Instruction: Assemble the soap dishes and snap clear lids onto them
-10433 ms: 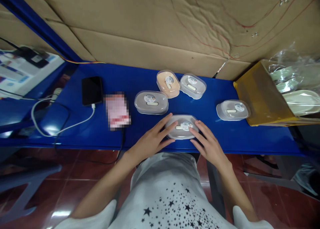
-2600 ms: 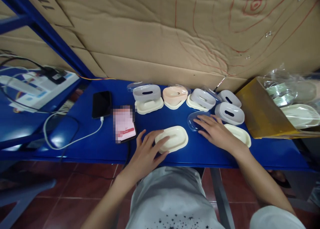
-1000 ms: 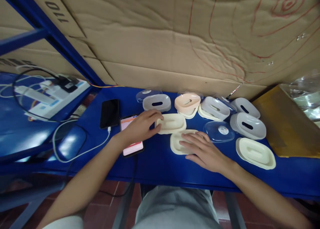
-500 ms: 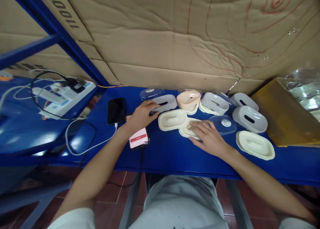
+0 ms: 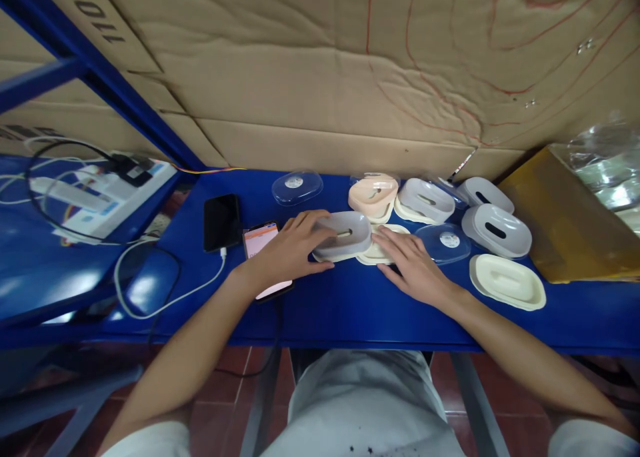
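Packing or assembly bench, likely a small workshop: blue metal bench [image 5: 380, 317], cardboard [image 5: 275, 64] lining far side, batch of near-identical dishes [image 5: 505, 225], taped carton [image 5: 543, 224] with clear plastic [image 5: 607, 144] at right, power strip [image 5: 156, 177] at left, red tile floor [image 5: 220, 385].

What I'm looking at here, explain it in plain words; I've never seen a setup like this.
There is no robot: the two bare hands belong to a person wearing a camera on their head. It looks forward and down, so every picture comes from there.

The left hand holds a grey slotted dish. The fingers of the right hand rest on a cream base next to it.

Around them on the blue table are more grey dishes, a peach dish, another cream piece, clear covers and two phones. Towards the right end stands a brown box.
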The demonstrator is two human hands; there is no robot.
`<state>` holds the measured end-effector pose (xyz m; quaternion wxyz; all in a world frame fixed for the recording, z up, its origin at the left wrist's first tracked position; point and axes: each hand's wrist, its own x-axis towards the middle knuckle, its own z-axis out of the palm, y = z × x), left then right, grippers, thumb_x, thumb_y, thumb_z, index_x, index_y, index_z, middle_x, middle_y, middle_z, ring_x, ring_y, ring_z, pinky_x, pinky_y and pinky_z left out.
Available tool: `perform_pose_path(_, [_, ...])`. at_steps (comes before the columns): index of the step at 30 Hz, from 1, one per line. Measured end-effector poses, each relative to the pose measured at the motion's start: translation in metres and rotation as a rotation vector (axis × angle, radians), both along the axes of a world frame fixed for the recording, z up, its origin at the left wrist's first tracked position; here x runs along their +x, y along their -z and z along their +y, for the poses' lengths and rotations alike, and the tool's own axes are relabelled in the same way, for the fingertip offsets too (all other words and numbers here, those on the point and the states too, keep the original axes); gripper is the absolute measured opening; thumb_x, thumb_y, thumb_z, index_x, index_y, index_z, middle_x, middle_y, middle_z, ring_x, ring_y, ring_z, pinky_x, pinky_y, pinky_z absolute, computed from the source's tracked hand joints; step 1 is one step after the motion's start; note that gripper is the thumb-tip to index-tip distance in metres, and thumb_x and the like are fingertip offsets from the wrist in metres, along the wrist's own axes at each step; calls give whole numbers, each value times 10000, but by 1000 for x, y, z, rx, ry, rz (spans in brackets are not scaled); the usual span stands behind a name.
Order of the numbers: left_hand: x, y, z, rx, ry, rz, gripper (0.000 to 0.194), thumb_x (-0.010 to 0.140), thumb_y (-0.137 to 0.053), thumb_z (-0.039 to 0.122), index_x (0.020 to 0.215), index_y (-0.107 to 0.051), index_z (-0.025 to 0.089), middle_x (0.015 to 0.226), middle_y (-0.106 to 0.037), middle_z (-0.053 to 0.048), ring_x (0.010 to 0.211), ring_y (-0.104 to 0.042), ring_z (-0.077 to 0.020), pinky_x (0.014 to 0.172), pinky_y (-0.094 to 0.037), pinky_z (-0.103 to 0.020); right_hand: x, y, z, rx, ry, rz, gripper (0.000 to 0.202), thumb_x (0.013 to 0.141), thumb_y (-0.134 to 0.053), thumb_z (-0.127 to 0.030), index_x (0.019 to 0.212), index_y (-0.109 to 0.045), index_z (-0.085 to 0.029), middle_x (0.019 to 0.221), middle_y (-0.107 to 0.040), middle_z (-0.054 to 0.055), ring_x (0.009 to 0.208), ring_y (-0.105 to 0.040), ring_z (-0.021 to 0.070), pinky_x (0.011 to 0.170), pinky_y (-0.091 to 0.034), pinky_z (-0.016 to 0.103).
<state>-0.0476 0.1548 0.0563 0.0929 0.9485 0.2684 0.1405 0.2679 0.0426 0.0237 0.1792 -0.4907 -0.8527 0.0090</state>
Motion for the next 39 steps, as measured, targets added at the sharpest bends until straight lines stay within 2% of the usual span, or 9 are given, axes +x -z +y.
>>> perform_pose_path(6, [6,2,-9,-59,131,21,281,1011,-766,322,1259,-698,207,1318,-704,-113,1234,-663,-304,1098,-566,-471,-2,0,2,56,-46,24,722,1136,-538,-320,1772,-201,-265,1777,-386,188,1612,-441,334,1221,-450,569])
perform_pose_path(12, [5,-6,-10,-242,190,-148,358,1043,-703,559,1205,-727,240,1344,-705,-103,1230,-699,-264,1032,-596,-383,-7,-3,0,161,-133,-67,418,1102,-622,-315,1516,-635,-264,1584,-651,101,1486,-545,348,1209,-438,541])
perform_pose_path(17, [-12,-6,25,-100,-206,-282,335,1111,-558,468,1310,-705,242,1410,-681,-128,1340,-650,-285,1179,-508,-461,-24,-4,-24,178,-238,-141,375,1091,-657,-397,1454,-688,-307,1416,-761,51,1292,-627,288,1155,-425,484])
perform_pose_path(20, [-24,5,46,16,-432,-149,521,1086,-575,441,1560,-566,225,1684,-482,-198,1572,-443,-401,1279,-354,-627,-31,-1,-36,144,-355,-143,377,1111,-629,-411,1463,-681,-290,1383,-776,36,1223,-640,242,1089,-442,427])
perform_pose_path(23, [-30,16,58,-29,-514,-14,630,1064,-618,439,1636,-491,207,1761,-371,-232,1633,-337,-470,1278,-285,-707,-31,0,-37,143,-387,-126,367,1114,-625,-425,1447,-691,-285,1364,-785,30,1213,-644,241,1092,-428,421])
perform_pose_path(27, [-29,20,58,-77,-480,-14,531,997,-733,467,1457,-617,230,1683,-457,-211,1584,-418,-441,1275,-299,-704,-24,-1,-27,153,-320,-107,368,1100,-641,-473,1405,-715,-281,1342,-792,59,1229,-640,276,1102,-414,449])
perform_pose_path(31, [-26,20,55,-176,-429,-40,533,916,-810,465,1330,-597,206,1673,-413,-219,1626,-349,-427,1261,-367,-658,-20,-4,-21,165,-306,-86,363,1115,-613,-461,1394,-714,-251,1337,-787,77,1245,-632,278,1099,-407,455])
perform_pose_path(36, [-21,10,47,-248,-436,-245,475,930,-749,495,1265,-550,224,1389,-671,-129,1271,-658,-322,1134,-511,-556,-22,-3,-22,92,-262,-42,425,1120,-602,-446,1497,-639,-256,1400,-760,99,1303,-630,292,1120,-422,473])
perform_pose_path(39, [-14,-4,28,-427,-260,-361,479,942,-741,554,1252,-540,250,1403,-674,-100,1190,-694,-261,1069,-559,-461,-22,-2,-22,27,-194,71,634,1096,-622,-516,1636,-487,-213,1432,-730,161,1296,-654,327,1116,-461,515])
